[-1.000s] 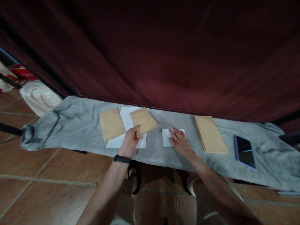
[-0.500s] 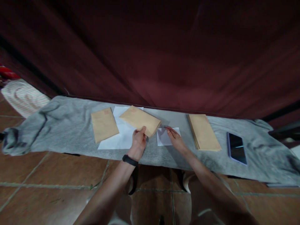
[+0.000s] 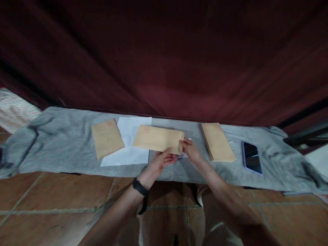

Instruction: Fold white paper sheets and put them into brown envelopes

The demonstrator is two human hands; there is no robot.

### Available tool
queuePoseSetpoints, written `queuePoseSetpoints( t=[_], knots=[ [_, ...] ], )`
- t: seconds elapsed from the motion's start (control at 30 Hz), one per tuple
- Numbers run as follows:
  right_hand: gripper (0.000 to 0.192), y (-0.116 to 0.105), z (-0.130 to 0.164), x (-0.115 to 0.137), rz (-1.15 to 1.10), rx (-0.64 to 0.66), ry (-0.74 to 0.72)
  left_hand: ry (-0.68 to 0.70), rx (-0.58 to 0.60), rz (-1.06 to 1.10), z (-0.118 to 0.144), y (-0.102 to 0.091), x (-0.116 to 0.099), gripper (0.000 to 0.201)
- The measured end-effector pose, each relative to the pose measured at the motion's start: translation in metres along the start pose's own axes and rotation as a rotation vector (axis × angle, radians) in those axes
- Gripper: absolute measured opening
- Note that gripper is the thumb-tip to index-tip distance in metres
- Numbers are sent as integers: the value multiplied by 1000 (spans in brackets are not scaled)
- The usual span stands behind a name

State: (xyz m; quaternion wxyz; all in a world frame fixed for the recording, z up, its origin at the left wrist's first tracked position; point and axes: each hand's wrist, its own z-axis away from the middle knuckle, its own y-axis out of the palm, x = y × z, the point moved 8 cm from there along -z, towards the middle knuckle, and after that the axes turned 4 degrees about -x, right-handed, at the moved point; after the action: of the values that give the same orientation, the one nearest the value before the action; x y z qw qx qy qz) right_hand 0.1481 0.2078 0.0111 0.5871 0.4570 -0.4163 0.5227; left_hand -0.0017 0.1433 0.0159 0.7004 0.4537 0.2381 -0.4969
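Observation:
A tan paper envelope (image 3: 157, 137) with red print at its left end is held level between both hands. My left hand (image 3: 162, 160) grips its lower edge, thumb on top and fingers beneath. At the right end, the fingers of my right hand (image 3: 189, 148) pinch the envelope near its flap. Under that end lies a small white sheet of paper (image 3: 185, 155), mostly hidden by the envelope and the hand. Large white paper (image 3: 128, 157) lies to the left, partly beneath the held envelope.
Another tan envelope (image 3: 107, 138) overlaps the white paper at left. A stack of envelopes (image 3: 218, 141) lies to the right, with a phone (image 3: 251, 157) beyond it. Grey cloth (image 3: 64, 143) covers the narrow surface, and a dark red curtain (image 3: 164, 68) hangs behind.
The envelope has turned from slanted to nearly level and shifted right. My right hand has left the small white sheet and now grips the envelope's right end.

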Motion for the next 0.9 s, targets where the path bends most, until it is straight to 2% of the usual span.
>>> queuePoseSetpoints(
  t=[0.07,0.1,0.13,0.2,0.23,0.3,0.37,0.43,0.53,0.6,0.77,0.9],
  knots=[
    [38,-9,-3,3,19,-5,-7,8,210,-302,11,15,5,35],
    [36,-13,-4,4,30,0,-8,101,265,-453,16,20,-1,35],
    [34,-16,-5,5,42,5,-6,251,271,-597,21,23,-12,31],
    [30,-19,-5,2,63,15,13,632,171,-870,32,26,-44,21],
    [28,-20,-4,-1,71,20,28,794,109,-1007,36,27,-58,31],
    [24,-19,-2,-6,85,33,55,951,35,-1282,32,26,-72,70],
    [22,-18,-1,-10,109,42,69,931,10,-1510,15,19,-74,101],
    [21,-17,1,-12,137,46,68,797,52,-1654,-7,7,-66,120],
    [18,-16,3,-12,168,65,61,584,144,-1744,-28,-7,-50,129],
    [16,-16,4,-11,197,73,50,519,202,-1776,-30,-9,-43,129],
    [19,-18,4,-11,267,65,43,545,247,-1790,-22,-4,-47,125],
    [14,-21,-1,-7,376,24,-11,733,211,-1775,-11,5,-63,118]
  ],
)
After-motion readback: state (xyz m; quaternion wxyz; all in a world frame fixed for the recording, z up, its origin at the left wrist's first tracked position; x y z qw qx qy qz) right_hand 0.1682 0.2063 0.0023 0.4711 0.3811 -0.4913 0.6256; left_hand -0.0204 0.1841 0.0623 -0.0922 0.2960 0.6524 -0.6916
